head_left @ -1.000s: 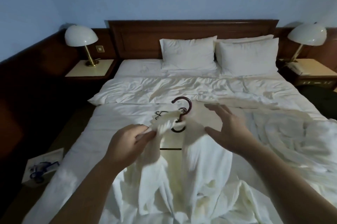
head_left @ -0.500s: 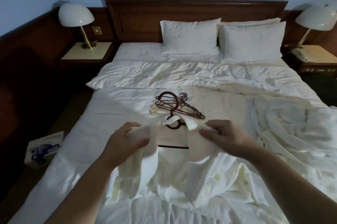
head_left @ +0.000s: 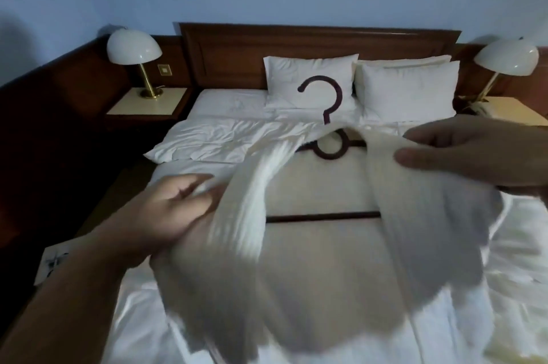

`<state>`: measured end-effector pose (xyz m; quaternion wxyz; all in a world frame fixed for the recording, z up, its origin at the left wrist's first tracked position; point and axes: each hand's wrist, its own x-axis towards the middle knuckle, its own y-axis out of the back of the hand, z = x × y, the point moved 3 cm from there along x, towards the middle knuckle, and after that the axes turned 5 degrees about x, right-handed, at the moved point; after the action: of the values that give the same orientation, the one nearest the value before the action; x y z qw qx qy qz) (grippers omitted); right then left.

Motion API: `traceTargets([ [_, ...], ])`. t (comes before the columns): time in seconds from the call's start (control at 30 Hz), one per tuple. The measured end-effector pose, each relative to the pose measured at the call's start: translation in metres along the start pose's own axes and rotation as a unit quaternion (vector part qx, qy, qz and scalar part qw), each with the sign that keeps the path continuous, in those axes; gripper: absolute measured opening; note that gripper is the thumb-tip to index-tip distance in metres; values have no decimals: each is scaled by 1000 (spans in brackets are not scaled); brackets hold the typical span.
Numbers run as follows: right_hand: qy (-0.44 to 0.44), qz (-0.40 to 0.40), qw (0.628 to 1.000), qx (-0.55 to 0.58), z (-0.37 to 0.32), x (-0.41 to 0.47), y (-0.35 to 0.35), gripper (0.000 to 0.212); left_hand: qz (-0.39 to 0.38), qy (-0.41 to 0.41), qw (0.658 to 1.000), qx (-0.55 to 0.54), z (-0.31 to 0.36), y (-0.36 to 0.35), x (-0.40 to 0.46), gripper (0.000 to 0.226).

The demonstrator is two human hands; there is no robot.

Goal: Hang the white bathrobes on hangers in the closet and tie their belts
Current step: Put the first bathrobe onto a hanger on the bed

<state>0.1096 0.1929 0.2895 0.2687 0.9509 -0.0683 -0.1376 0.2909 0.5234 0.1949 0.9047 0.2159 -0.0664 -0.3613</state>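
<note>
Bathrobe (head_left: 311,260) on hanger (head_left: 324,97), now raised above bed (head_left: 225,138); gripped by left hand (head_left: 175,212) and right hand (head_left: 474,150).

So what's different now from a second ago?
The bathrobe on its hanger has been lifted off the bed toward the camera. The right hand, open a second ago, now grips the right shoulder; the left hand keeps its hold. Lamps and pillows unchanged.
</note>
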Motion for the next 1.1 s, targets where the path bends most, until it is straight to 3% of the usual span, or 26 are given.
traceTargets([
  [0.03, -5, 20, 1000, 0, 2, 24, 7, 29, 15, 15, 1000, 12, -1, 3, 23, 18],
  [0.13, -15, 78, 995, -61, 39, 106, 7, 30, 73, 76, 993, 52, -37, -8, 89, 49],
  [0.2, -12, 108, 987, -122, 80, 158, -11, 25, 108, 81, 988, 76, -73, -29, 121, 50],
  [0.3, -42, 127, 984, -113, 155, 219, -52, 23, 127, 108, 982, 91, -143, -69, 151, 52],
  [0.57, -90, 158, 967, -179, 333, 297, -158, 27, 164, 178, 966, 92, -333, -143, 190, 39],
  [0.67, -100, 180, 957, -205, 365, 326, -169, 26, 187, 187, 946, 186, -380, -159, 193, 57],
  [0.73, -127, 215, 945, -212, 378, 347, -170, 39, 252, 174, 914, 267, -397, -172, 177, 55],
  [0.8, -162, 219, 938, -215, 389, 361, -178, 68, 279, 167, 906, 272, -410, -197, 146, 41],
  [0.9, -223, 173, 936, -211, 431, 343, -215, 93, 193, 237, 903, 301, -429, -251, 77, 57],
  [1.0, -272, 161, 923, -217, 479, 267, -253, 79, 92, 314, 893, 309, -433, -293, 7, 86],
  [1.1, -341, 172, 906, -183, 505, 178, -268, 90, 65, 341, 893, 288, -427, -316, -31, 79],
])
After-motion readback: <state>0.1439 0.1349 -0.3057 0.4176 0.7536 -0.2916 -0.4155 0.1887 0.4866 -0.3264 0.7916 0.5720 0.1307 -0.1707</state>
